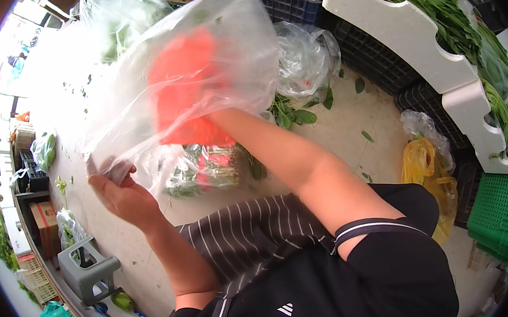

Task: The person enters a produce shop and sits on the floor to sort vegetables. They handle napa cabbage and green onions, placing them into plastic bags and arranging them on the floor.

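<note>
A large clear plastic bag (247, 34) hangs open in front of me, blurred in places. My left hand (126, 196) grips the bag's edge at its lower left, thumb and fingers closed on the film. My right forearm reaches into or behind the bag, and a blurred orange-red thing (183, 83), perhaps a thin plastic bag, covers my right hand. Whether the fingers there are closed cannot be made out. Just beneath lies a wrapped bundle of leafy greens (216, 168) with a red band, on the floor by my striped apron (247, 231).
Black crates (374, 51) carry white foam boxes (412, 41) of greens at right, near green plastic baskets (498, 191). A yellow plastic bag (419, 160) lies by my knee. A crumpled clear bag (304, 62) and loose leaves lie ahead. A grey stool (87, 266) stands lower left.
</note>
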`<action>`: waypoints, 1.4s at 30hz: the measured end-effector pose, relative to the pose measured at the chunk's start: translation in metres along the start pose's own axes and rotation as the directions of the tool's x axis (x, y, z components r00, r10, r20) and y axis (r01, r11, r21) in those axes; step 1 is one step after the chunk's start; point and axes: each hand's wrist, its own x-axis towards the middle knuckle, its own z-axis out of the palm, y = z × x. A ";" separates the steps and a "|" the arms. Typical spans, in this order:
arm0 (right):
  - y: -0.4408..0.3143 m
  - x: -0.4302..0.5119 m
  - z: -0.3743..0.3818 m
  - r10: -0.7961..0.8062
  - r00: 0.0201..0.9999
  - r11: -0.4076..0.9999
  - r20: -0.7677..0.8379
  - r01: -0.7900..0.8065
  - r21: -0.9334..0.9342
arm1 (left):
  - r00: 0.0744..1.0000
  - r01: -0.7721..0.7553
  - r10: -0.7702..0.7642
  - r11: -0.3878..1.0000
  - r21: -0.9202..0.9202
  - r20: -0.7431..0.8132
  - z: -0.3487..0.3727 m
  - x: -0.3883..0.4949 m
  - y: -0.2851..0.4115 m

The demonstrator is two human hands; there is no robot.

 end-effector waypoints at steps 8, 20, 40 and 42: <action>-0.005 -0.091 -0.015 -0.301 0.953 0.943 -0.034 0.292 -0.162 | 0.852 0.446 -0.520 0.780 0.438 0.059 -0.030 0.021 -0.057; 0.112 -0.068 -0.031 -0.170 0.971 0.968 -0.166 0.133 -0.212 | 0.960 -0.035 -0.104 0.875 0.483 0.259 -0.032 0.021 -0.039; 0.075 -0.053 -0.127 0.145 0.947 0.732 -0.287 0.092 0.675 | 0.880 -0.114 -0.346 0.511 0.852 0.325 -0.049 0.015 -0.145; 0.068 -0.062 -0.138 0.089 0.933 0.815 -0.348 0.132 0.564 | 0.884 -0.156 -0.290 0.555 0.817 0.367 -0.050 0.013 -0.156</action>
